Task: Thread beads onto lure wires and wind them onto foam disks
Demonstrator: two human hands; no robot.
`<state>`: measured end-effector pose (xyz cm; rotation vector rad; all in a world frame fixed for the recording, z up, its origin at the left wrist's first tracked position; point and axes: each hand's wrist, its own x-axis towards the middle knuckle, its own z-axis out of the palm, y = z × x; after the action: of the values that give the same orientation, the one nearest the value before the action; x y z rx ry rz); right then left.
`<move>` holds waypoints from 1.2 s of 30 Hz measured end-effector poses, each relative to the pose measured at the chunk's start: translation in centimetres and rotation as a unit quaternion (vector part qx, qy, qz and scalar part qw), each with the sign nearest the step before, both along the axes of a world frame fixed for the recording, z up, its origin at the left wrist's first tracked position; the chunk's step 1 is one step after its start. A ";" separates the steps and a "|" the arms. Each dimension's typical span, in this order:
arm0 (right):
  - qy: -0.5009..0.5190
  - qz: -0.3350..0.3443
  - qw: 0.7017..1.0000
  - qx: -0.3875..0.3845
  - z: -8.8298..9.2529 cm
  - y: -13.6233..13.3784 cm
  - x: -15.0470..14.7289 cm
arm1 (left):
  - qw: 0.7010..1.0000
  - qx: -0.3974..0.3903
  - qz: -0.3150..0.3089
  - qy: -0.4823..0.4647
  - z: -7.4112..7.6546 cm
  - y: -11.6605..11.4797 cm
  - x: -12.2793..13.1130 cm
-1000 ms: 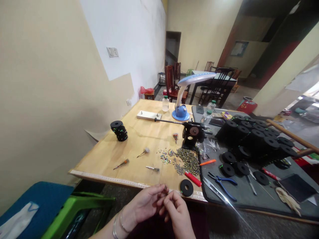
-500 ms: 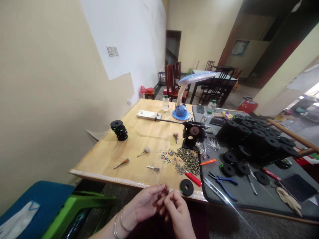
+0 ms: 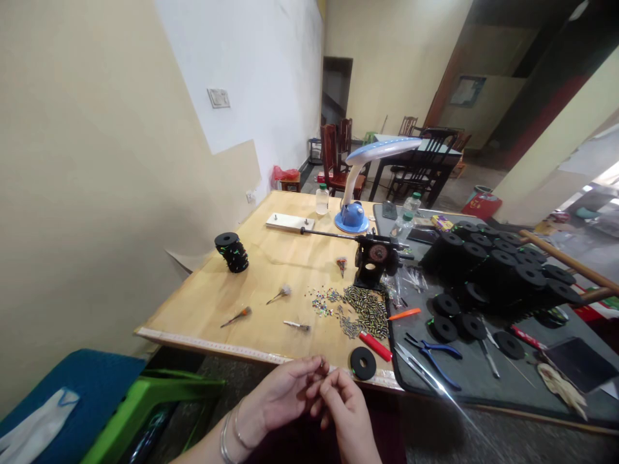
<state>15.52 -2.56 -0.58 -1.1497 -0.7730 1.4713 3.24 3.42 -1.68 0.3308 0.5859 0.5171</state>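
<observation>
- Wooden, pale tabletop (image 3: 232, 290) is filling the middle of the view, with the person's two bare hands hovering just off its near edge.
- Left hand (image 3: 283, 394) is pinching thumb against forefinger, its other fingers bending loosely. Two thin silver bangles (image 3: 229, 439) are circling its wrist.
- Right hand (image 3: 347, 412) is curling its fingers inward, with its fingertips touching those of the left hand. Whatever is being gripped between them is too small to make out.
- Flat black foam ring (image 3: 362, 363) is lying at the table's near edge, just beyond and to the right of the right hand, not touching it.
- Red-handled tool (image 3: 374, 346) is lying just behind the ring, beside a heap of small metallic beads (image 3: 368, 310).
- Dark grey mat (image 3: 507, 396) is covering the table's right side, carrying blue-handled pliers (image 3: 435, 351) and a big pile of black foam rings (image 3: 498, 270).
- Black hand-cranked winder (image 3: 372, 261) is standing farther back at the mat's left edge, with a blue and white desk lamp (image 3: 355, 193) behind it.
- Short stack of black rings (image 3: 232, 252) is standing well apart at the far left.
- Green plastic stool (image 3: 149, 396) is sitting on the floor at the near left.
</observation>
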 end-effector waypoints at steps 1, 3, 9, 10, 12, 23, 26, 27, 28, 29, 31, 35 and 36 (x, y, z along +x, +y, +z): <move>0.000 -0.001 1.000 -0.001 0.0 0.0 0.0 | 1.000 0.003 0.000 -0.001 0.1 0.0 0.0; 0.001 -0.001 1.000 -0.001 0.0 0.0 0.0 | 1.000 0.008 0.000 0.000 0.3 0.0 0.0; 0.008 -0.012 1.000 -0.012 -0.2 0.1 -0.1 | 0.999 0.022 0.029 0.013 0.8 -0.3 0.2; 0.011 -0.013 1.000 -0.014 -0.3 0.1 -0.1 | 0.999 0.026 0.035 0.015 0.9 -0.3 0.2; 0.015 -0.015 1.000 -0.017 -0.3 0.2 -0.1 | 0.998 0.039 0.037 0.016 0.9 -0.4 0.4; 0.008 -0.023 1.000 -0.014 -0.1 0.8 -0.2 | 0.990 0.110 0.084 0.038 1.6 -1.0 0.9; 0.010 -0.014 1.000 -0.020 -0.1 1.1 -0.3 | 0.983 0.132 0.106 0.065 1.4 -1.0 0.7; 0.011 -0.009 1.000 -0.023 -0.1 1.2 -0.2 | 0.980 0.140 0.115 0.081 1.3 -1.0 0.5; 0.014 -0.003 1.000 -0.025 -0.2 1.3 -0.2 | 0.976 0.148 0.126 0.097 1.2 -1.0 0.4; 0.015 0.002 1.000 -0.026 -0.2 1.3 -0.1 | 0.972 0.154 0.135 0.112 1.2 -0.9 0.2; 0.012 0.016 0.999 -0.027 -0.2 1.5 0.1 | 0.969 0.159 0.141 0.127 1.3 -0.7 -0.1; -0.022 0.038 0.998 -0.035 0.0 2.0 0.4 | 0.967 0.176 0.131 0.129 2.2 0.1 -0.8; -0.034 0.044 0.998 -0.035 0.2 2.1 0.4 | 0.965 0.182 0.134 0.131 2.5 0.3 -1.0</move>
<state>15.91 -0.48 -0.40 -1.2374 -0.8352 1.5490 2.27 3.67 0.82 0.6826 0.7995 0.8528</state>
